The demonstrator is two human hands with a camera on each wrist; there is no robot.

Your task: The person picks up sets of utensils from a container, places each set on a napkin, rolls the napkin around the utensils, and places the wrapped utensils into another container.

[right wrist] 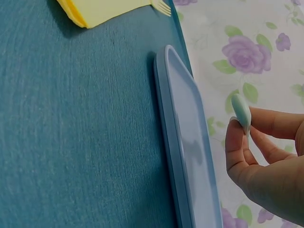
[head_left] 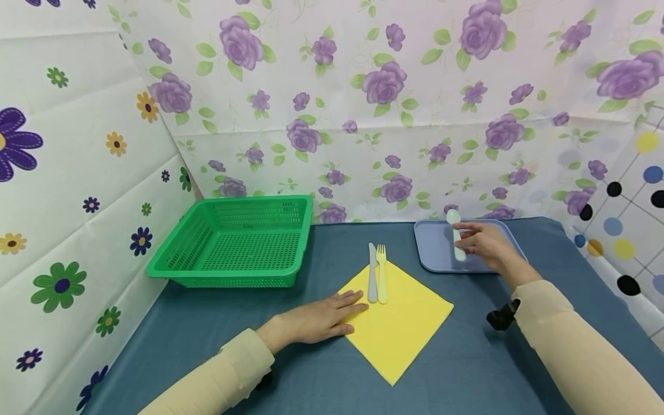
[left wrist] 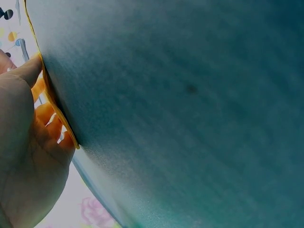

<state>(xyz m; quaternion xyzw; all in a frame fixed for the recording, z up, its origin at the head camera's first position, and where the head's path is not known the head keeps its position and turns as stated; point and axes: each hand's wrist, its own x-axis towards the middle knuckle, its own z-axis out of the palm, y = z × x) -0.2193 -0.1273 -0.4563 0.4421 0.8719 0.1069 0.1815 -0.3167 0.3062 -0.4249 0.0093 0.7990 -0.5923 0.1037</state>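
Note:
Over the blue-grey tray (head_left: 433, 253), my right hand (head_left: 485, 245) pinches a pale green spoon (head_left: 459, 252) between thumb and fingers. In the right wrist view the spoon (right wrist: 242, 111) is above the tray (right wrist: 172, 118), its shadow falling on the tray floor. My left hand (head_left: 327, 317) lies with fingers extended on the left corner of a yellow napkin (head_left: 402, 323). Just beyond its fingertips, a grey knife (head_left: 372, 276) and a pale yellow fork (head_left: 382, 279) lie side by side on the napkin, their upper ends reaching past its top edge.
At the back left stands a green plastic basket (head_left: 228, 276) with perforated walls. A dark blue cloth (head_left: 311, 369) covers the table. Flower-printed sheets (head_left: 353, 167) hang behind and to the left, and a dotted sheet (head_left: 630, 225) hangs on the right.

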